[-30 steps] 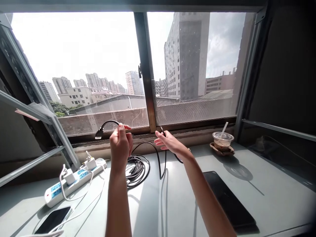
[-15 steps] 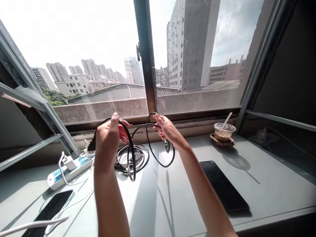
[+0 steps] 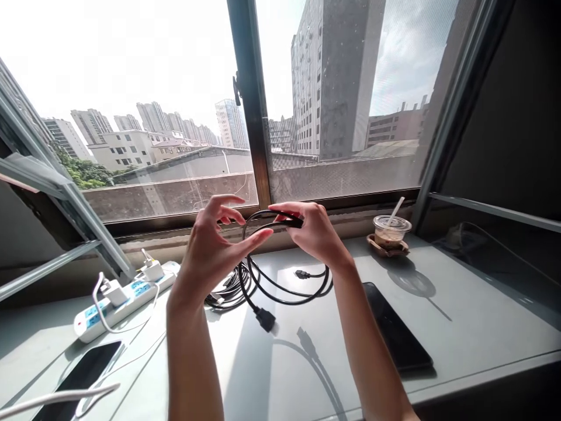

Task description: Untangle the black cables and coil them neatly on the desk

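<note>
A looped black cable (image 3: 287, 302) hangs above the table, held at its top by my right hand (image 3: 316, 233), whose fingers are closed round the strands. One black connector (image 3: 265, 320) dangles low at the left of the loop, and a smaller plug (image 3: 302, 274) sticks out inside it. My left hand (image 3: 214, 245) is open at the loop's left side, thumb and fingers spread apart, the thumb tip near the strands. Behind and below it, a second coiled black cable (image 3: 236, 295) lies on the table.
A white power strip (image 3: 127, 298) with plugs and white cords lies at the left, near a phone (image 3: 87, 374). Another black phone (image 3: 397, 333) rests beside my right forearm. A lidded cup (image 3: 391, 231) with a straw stands by the window (image 3: 258, 169).
My left hand has let go of the cable and spread its fingers. The loop is now gathered in my right hand, and a black connector hangs down in view. The camera view has shifted slightly.
</note>
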Action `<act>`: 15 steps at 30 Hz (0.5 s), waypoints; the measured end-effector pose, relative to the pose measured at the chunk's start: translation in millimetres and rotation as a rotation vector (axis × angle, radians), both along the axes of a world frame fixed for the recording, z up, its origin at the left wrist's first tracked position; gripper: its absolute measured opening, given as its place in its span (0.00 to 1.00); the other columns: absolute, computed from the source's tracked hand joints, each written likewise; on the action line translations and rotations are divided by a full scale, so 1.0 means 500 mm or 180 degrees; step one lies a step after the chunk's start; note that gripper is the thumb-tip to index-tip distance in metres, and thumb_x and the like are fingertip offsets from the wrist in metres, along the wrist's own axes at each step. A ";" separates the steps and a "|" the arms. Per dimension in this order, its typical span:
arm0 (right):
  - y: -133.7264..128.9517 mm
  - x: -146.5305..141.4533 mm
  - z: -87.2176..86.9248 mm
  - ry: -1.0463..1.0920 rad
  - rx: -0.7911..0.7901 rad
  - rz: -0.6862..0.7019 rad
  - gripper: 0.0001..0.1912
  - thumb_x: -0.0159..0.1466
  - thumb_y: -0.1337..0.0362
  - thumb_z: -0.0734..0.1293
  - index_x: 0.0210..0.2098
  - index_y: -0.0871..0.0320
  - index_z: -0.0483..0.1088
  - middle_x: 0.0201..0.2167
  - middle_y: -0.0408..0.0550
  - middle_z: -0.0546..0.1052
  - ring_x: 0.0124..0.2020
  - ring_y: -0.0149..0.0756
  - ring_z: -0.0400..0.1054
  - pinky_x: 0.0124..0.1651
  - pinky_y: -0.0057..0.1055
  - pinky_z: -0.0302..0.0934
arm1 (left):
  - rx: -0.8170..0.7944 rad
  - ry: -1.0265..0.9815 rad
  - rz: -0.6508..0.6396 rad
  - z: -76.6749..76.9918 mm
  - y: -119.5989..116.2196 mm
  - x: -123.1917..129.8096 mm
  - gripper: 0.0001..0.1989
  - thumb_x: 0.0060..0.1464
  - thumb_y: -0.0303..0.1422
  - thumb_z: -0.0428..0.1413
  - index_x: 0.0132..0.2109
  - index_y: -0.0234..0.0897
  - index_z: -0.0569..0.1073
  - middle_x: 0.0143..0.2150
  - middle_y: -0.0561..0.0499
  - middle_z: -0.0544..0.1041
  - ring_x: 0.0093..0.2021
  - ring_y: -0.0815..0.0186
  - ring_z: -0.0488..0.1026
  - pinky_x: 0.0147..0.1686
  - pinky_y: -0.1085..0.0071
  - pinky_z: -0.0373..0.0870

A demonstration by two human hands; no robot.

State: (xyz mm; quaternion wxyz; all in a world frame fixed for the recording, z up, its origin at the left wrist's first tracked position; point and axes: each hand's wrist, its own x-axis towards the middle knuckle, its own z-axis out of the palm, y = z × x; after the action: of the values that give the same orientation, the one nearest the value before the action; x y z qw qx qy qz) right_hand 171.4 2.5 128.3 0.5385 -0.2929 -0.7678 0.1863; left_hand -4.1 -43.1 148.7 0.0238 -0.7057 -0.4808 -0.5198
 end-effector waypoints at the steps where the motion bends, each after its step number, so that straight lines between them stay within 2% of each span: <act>1: -0.003 -0.001 0.004 0.0031 0.0154 -0.0008 0.24 0.54 0.80 0.61 0.45 0.56 0.75 0.42 0.45 0.78 0.41 0.34 0.73 0.48 0.31 0.65 | 0.0002 0.0233 -0.0082 -0.004 0.007 0.000 0.31 0.38 0.46 0.66 0.50 0.42 0.72 0.40 0.50 0.75 0.41 0.62 0.72 0.39 0.72 0.67; 2: -0.008 -0.003 0.008 0.0055 0.0338 -0.0045 0.23 0.54 0.81 0.61 0.43 0.55 0.76 0.40 0.43 0.79 0.39 0.34 0.73 0.45 0.30 0.65 | -0.0043 0.0396 -0.0163 -0.009 0.017 0.002 0.30 0.40 0.43 0.66 0.52 0.43 0.71 0.44 0.50 0.75 0.44 0.61 0.71 0.40 0.71 0.67; 3: -0.014 -0.005 0.012 0.0091 0.0523 -0.0136 0.22 0.54 0.81 0.62 0.41 0.55 0.77 0.37 0.42 0.79 0.38 0.33 0.72 0.43 0.29 0.65 | -0.0148 0.0468 -0.0229 -0.014 0.029 0.006 0.25 0.43 0.41 0.63 0.50 0.42 0.72 0.42 0.50 0.75 0.42 0.63 0.72 0.39 0.72 0.67; 5: -0.023 -0.008 0.019 0.0266 0.0775 -0.0452 0.18 0.55 0.79 0.63 0.38 0.55 0.77 0.31 0.40 0.79 0.34 0.31 0.71 0.40 0.27 0.63 | -0.0387 0.0231 -0.0290 -0.023 0.051 0.019 0.11 0.50 0.37 0.57 0.40 0.37 0.76 0.28 0.53 0.74 0.29 0.68 0.70 0.31 0.75 0.64; 7: -0.026 -0.008 0.021 0.0417 0.0763 -0.0674 0.15 0.55 0.76 0.66 0.40 0.56 0.76 0.30 0.41 0.78 0.32 0.30 0.70 0.38 0.26 0.63 | -0.0335 -0.0318 -0.0183 -0.029 0.069 0.031 0.12 0.53 0.37 0.53 0.30 0.34 0.76 0.15 0.56 0.64 0.18 0.72 0.61 0.22 0.76 0.57; 10: -0.021 0.001 0.017 0.0341 0.0397 -0.0723 0.16 0.57 0.68 0.69 0.46 0.58 0.74 0.32 0.44 0.78 0.32 0.32 0.72 0.36 0.26 0.63 | 0.0009 -0.1222 -0.0120 -0.037 0.086 0.041 0.17 0.53 0.42 0.53 0.27 0.33 0.75 0.12 0.58 0.57 0.14 0.75 0.52 0.17 0.76 0.51; 13: -0.013 0.011 0.013 0.0225 -0.0013 -0.0614 0.12 0.60 0.60 0.67 0.41 0.59 0.75 0.21 0.43 0.75 0.22 0.32 0.70 0.28 0.26 0.60 | -0.0317 -0.1442 -0.0293 -0.047 0.098 0.036 0.18 0.55 0.44 0.51 0.30 0.32 0.74 0.15 0.55 0.63 0.15 0.71 0.62 0.21 0.76 0.59; 15: -0.010 0.013 0.011 0.0352 -0.0109 -0.0619 0.09 0.59 0.62 0.67 0.37 0.59 0.77 0.18 0.42 0.74 0.17 0.29 0.66 0.25 0.25 0.58 | -0.0816 -0.1068 -0.0014 -0.057 0.106 0.027 0.19 0.53 0.47 0.54 0.35 0.33 0.73 0.21 0.50 0.71 0.22 0.66 0.70 0.24 0.75 0.64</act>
State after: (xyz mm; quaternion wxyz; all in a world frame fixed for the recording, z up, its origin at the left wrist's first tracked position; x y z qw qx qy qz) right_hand 177.8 -2.5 134.0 0.5905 -0.3645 -0.7015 0.1621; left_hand 9.4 10.1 120.2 -0.1477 -0.6076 -0.5387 -0.5647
